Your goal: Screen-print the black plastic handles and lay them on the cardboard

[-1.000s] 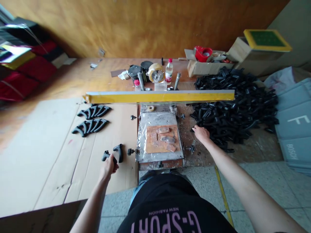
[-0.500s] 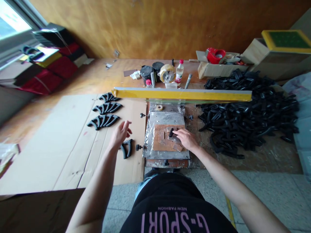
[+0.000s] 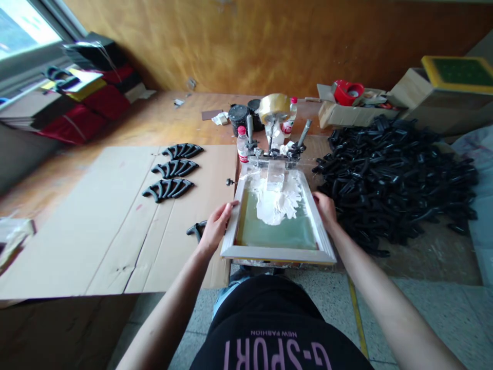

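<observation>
My left hand (image 3: 216,226) pinches the pale frame (image 3: 277,253) at left; my right hand (image 3: 326,209) touches its right side, grip unclear, near heaped black pieces (image 3: 404,190).

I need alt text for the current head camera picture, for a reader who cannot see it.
A person's left hand and right hand hold opposite sides of a framed screen smeared with white paste. Curved black pieces lie in rows on cardboard to the left; a heap of black pieces lies to the right.

Wooden table (image 3: 169,118), cardboard sheet (image 3: 88,216) over it, black handles (image 3: 171,186) in rows atop
</observation>
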A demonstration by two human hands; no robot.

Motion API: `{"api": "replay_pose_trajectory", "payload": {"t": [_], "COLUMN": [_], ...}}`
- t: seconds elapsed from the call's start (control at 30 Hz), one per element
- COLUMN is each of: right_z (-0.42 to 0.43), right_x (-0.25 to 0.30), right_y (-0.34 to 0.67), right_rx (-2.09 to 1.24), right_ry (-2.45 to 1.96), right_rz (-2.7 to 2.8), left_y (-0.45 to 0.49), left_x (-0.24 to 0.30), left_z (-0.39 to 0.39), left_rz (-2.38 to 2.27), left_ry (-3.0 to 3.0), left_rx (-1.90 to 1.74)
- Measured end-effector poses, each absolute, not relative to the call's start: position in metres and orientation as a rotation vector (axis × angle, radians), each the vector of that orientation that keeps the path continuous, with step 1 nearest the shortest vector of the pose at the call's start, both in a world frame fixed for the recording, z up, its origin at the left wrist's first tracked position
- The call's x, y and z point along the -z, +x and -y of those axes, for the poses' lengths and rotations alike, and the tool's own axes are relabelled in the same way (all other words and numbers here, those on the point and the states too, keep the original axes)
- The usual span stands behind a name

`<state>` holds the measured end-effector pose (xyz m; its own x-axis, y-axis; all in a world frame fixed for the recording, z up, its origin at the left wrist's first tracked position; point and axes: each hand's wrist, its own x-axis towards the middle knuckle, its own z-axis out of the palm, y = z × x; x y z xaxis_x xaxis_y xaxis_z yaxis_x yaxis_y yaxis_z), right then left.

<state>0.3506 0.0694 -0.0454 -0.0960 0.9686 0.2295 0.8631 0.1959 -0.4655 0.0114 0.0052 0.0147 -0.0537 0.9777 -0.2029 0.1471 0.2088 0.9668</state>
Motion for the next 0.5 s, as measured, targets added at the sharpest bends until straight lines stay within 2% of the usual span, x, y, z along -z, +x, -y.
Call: {"api": "replay_pose_trajectory", "payload": {"t": [0.17,0.33,0.5], "right_z": [-0.114,-0.103,-0.054], "right_x": [0.003,0.002,0.012], "right_y": [0.303,0.251,0.273], "right_rx": [-0.106,-0.265,-0.235], "right_ry": [-1.552,-1.543,-1.015], "right_rz": [2.068,2.487,2.844], "left_y": [0.013,0.011,0.008], "left_x": [0.05,0.07,0.076], "left_z": [0.005,-0.001,0.0], "left_rz": [-1.571,-1.665,-1.666], "left_ry": [0.999,1.101,1.151], "left_rx": [-0.883,-0.824,-0.791]}}
